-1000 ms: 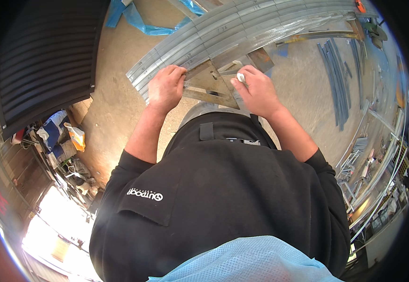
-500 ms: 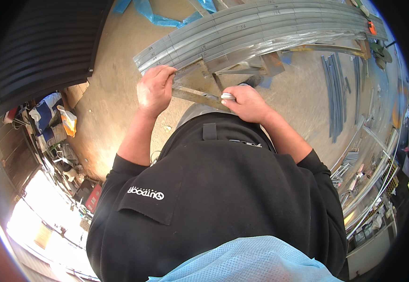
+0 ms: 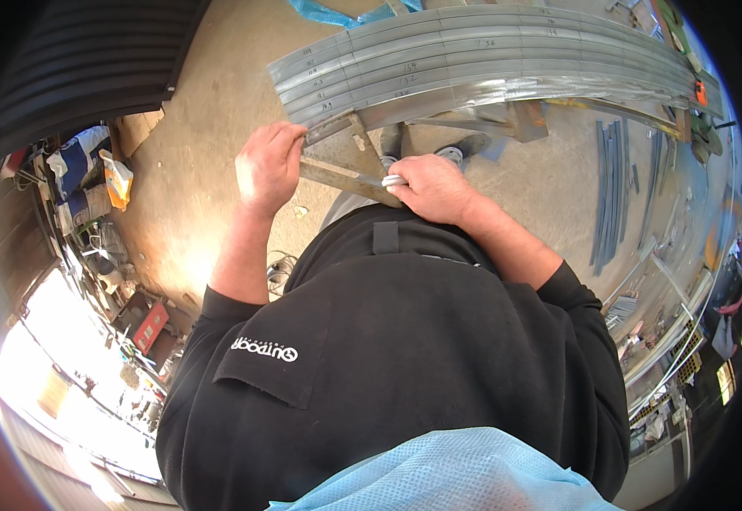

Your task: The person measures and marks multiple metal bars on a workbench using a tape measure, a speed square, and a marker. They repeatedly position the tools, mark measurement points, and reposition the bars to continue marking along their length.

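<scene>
My left hand [image 3: 269, 169] is closed, thumb and fingers pinching the left end of a flat, worn metal frame [image 3: 347, 180] with bars joined at angles. Near my waist, the fingers of my right hand [image 3: 436, 189] are curled round a small white rounded object [image 3: 394, 180], its kind unclear. That hand rests against the right end of the frame's nearer bar; whether it also grips the bar is hidden. Beyond the frame lies a row of long grey ribbed metal strips [image 3: 482, 53] with handwritten marks, their left ends just past my left hand.
A stand with a rusty bracket [image 3: 528, 121] props the strips. An orange tool [image 3: 701, 92] sits at their right end. Long grey bars [image 3: 609, 196] lie on the floor at right. Dark corrugated panels [image 3: 90, 68] stand at far left, above a cluttered side. My shoe [image 3: 471, 145] shows below the strips.
Both hands and the metal frame have shifted left relative to the grey strips, which now sit further right in view. My shoes show more clearly. Both grips look the same.
</scene>
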Demonstrator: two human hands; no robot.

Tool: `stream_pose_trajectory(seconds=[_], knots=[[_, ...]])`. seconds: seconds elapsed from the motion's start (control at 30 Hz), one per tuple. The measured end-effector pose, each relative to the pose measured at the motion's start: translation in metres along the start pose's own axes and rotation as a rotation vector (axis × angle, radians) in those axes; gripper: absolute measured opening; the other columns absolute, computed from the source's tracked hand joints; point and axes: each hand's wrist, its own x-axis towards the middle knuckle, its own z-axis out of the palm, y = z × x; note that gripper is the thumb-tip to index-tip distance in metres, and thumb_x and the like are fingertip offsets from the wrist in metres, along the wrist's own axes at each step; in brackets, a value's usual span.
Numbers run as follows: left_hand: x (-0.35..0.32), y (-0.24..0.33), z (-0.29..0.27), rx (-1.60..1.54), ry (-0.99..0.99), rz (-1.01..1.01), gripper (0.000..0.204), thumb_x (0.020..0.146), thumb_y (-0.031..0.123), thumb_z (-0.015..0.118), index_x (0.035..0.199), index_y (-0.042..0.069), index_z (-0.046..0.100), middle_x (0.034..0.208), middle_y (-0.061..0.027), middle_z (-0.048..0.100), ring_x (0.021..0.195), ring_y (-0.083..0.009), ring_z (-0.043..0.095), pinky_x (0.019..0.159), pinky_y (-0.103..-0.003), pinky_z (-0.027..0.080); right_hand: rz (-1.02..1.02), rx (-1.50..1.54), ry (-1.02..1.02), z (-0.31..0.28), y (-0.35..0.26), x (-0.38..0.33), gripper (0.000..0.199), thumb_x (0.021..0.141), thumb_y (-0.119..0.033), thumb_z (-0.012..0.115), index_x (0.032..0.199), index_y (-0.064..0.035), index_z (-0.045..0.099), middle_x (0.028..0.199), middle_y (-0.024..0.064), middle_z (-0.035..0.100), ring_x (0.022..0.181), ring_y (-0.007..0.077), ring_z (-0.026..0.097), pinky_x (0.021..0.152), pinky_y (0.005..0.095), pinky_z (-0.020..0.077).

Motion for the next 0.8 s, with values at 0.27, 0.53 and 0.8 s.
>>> stream_pose_trajectory(seconds=[0.27, 0.53, 0.8], knots=[[0.008, -0.002, 0.01, 0.009, -0.006, 0.001, 0.011, 0.098, 0.009, 0.076, 0.106, 0.012, 0.081, 0.104, -0.005, 0.08, 0.098, -0.0315, 0.075, 0.086, -0.044, 0.061, -0.011, -0.074, 0.026, 0.006, 0.003, 0.003, 0.022, 0.1, -0.027, 0.073, 0.099, -0.0047, 0.074, 0.097, 0.0192, 0.076, 0.1, 0.0462, 0.072, 0.086, 0.0581, 0.0554], [0.017, -0.004, 0.015, 0.015, -0.036, 0.022, 0.009, 0.099, 0.011, 0.075, 0.106, 0.012, 0.08, 0.104, -0.0035, 0.079, 0.1, -0.0297, 0.075, 0.087, -0.044, 0.061, 0.002, -0.08, 0.034, 0.005, 0.006, 0.002, 0.023, 0.1, -0.028, 0.073, 0.1, -0.0044, 0.075, 0.097, 0.0192, 0.077, 0.099, 0.046, 0.072, 0.086, 0.0584, 0.0557], [0.019, -0.003, 0.018, 0.026, -0.079, 0.009, 0.009, 0.1, 0.012, 0.074, 0.107, 0.013, 0.08, 0.106, -0.0029, 0.08, 0.102, -0.0289, 0.076, 0.088, -0.043, 0.062, -0.025, -0.061, 0.048, 0.004, 0.009, 0.0, 0.023, 0.099, -0.027, 0.073, 0.099, -0.0046, 0.074, 0.096, 0.0191, 0.077, 0.099, 0.0459, 0.073, 0.085, 0.0587, 0.0563]])
